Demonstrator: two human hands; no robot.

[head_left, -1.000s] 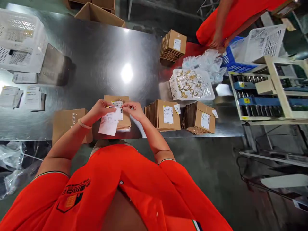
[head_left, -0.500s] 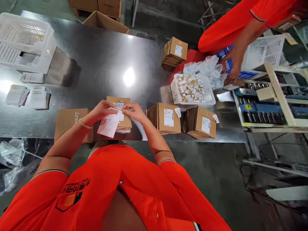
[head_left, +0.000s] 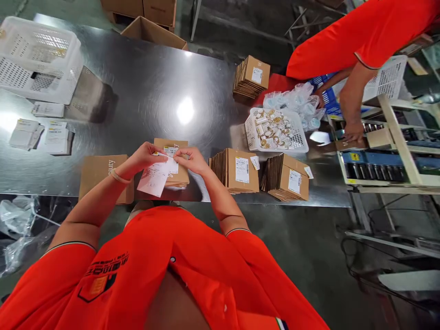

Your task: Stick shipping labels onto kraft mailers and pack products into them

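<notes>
A printed paper label sheet hangs tilted from my left hand, pinched along its top edge. Close by on the right, my right hand is closed, thumb and forefinger pinching at the upper right corner of the same sheet. Beneath both hands lies a small stack of flat brown cartons, its top one bearing a white shipping label, partly covered by the sheet and my fingers. Under my left forearm rests another brown carton with printed lettering.
Labelled carton stacks stand to the right, another carton stack farther back. A white basket holds small packaged items. Label bundles and a large white crate are at left. A co-worker's hand reaches near a rack.
My hands keep nearly the same pinch on the label sheet, which tilts slightly more to the left. The co-worker's arm has moved from the bagged items toward the rack, with a brown box at the hand.
</notes>
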